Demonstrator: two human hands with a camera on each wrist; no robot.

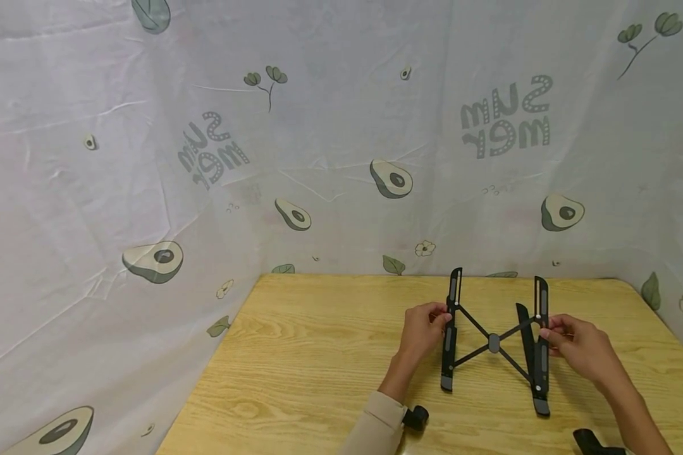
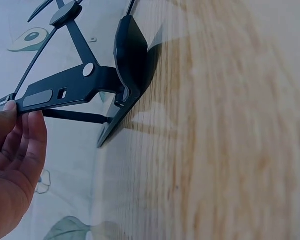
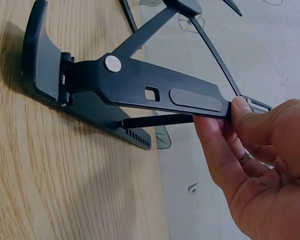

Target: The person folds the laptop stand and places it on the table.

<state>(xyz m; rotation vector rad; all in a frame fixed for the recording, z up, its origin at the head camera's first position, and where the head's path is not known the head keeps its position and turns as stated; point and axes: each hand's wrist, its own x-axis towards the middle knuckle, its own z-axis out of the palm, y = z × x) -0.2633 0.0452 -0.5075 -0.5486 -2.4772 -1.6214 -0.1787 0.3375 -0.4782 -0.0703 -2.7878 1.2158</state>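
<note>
A black folding laptop stand (image 1: 494, 343) is spread into an X on the right part of the table, its two long arms joined by crossed bars. My left hand (image 1: 423, 330) pinches the left arm near its middle between thumb and fingers. On the other side, my right hand (image 1: 582, 346) pinches the right arm the same way. In the right wrist view the stand's arm (image 3: 160, 87) slopes up from a base strip with a row of notches, a prop strut beneath it. The left wrist view shows the left arm (image 2: 60, 90) raised over its base too.
The wooden table (image 1: 296, 354) stretches away to the left of the stand. Behind it and along both sides hangs a pale cloth (image 1: 330, 126) printed with avocados, leaves and lettering. Black straps with camera mounts (image 1: 416, 418) sit at the wrists.
</note>
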